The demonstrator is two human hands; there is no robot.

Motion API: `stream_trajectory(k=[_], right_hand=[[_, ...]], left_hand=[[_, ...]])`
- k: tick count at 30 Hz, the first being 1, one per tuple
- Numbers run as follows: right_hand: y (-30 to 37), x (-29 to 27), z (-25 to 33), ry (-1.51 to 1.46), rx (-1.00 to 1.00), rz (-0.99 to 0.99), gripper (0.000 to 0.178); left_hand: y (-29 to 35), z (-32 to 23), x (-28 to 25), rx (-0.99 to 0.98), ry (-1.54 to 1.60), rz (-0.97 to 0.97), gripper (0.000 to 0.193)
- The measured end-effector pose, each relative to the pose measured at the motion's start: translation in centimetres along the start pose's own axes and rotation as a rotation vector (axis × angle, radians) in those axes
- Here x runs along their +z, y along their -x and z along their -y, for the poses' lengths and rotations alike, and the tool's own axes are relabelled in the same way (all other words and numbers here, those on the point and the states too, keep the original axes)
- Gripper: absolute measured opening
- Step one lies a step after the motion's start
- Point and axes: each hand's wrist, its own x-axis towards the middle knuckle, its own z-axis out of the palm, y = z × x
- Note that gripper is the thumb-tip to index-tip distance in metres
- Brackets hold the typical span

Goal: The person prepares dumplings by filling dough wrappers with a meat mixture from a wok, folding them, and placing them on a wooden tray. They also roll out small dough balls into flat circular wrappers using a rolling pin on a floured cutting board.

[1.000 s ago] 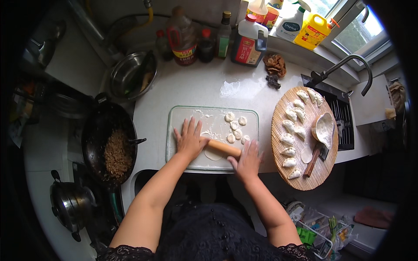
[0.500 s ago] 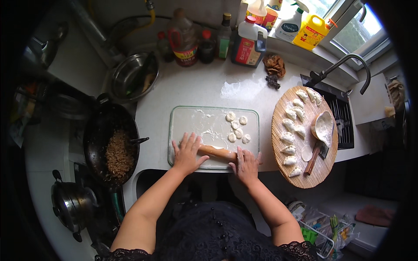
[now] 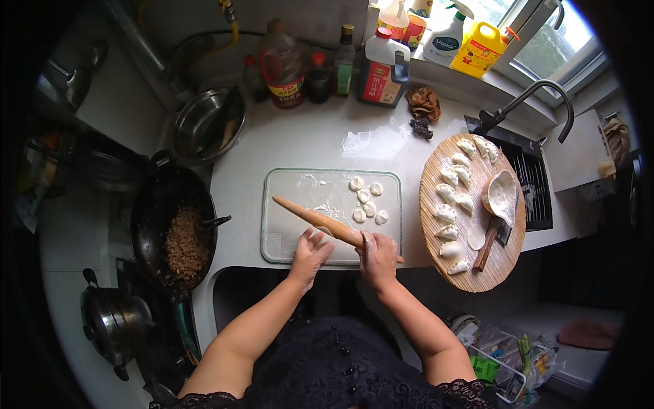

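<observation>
We see a smooth wooden rolling pin [image 3: 320, 221], tapered, lying diagonal over a floured glass cutting board [image 3: 330, 215] w/ rounded corners. Right hand [image 3: 377, 255] is closed round the pin's near end; left hand [image 3: 310, 251] lies flat, fingers spread, on a thin dough round at the board's near edge, just beside the pin. Small soft dough pieces [image 3: 366, 201] cluster on the board's right half.

Vs 0.5 s ago: the pin lay crosswise under both palms; now it's angled, far tip toward the board's upper left, and only the right hand grips it.

Desk [image 3: 293, 146] is white, dusted w/ flour. To the right, a round bamboo tray [image 3: 501, 269] carries pleated dumplings [image 3: 449, 204]; to the left, a black wok [image 3: 170, 225] of crumbly brown filling. Bottles [image 3: 327, 65] line the back wall, window at upper right.
</observation>
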Motion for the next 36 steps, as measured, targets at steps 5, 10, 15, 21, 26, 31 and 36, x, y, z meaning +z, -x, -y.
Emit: stream_trajectory(k=[5, 10, 15, 21, 26, 31, 36], right_hand=[[-0.3, -0.7, 2.6, -0.154, 0.079, 0.065, 0.045], [-0.4, -1.3, 3.7, -0.171, 0.103, 0.093, 0.045], [-0.4, -1.5, 4.4, -0.130, 0.047, 0.045, 0.046], [-0.9, -1.7, 4.8, -0.119, 0.017, -0.007, 0.047], [-1.2, -2.0, 5.0, -0.116, 0.004, -0.010, 0.047], [-1.7, -2.3, 5.6, -0.268, 0.092, 0.007, 0.040], [-2.4, -0.6, 4.0, -0.983, 0.532, 0.379, 0.036]], left_hand=[[-0.8, -2.2, 1.1, 0.204, 0.021, 0.138, 0.064], [-0.2, -4.1, 0.7, 0.079, 0.265, 0.126, 0.040], [-0.1, -5.2, 0.5, -0.057, 0.389, 0.067, 0.026], [-0.1, -6.0, -0.7, -0.079, 0.455, 0.148, 0.027], [-0.3, -7.4, -1.2, -0.182, 0.596, 0.196, 0.045], [-1.1, -6.6, -2.0, -0.188, 0.493, 0.133, 0.040], [-1.3, -5.1, -3.9, -0.238, 0.515, 0.021, 0.033]])
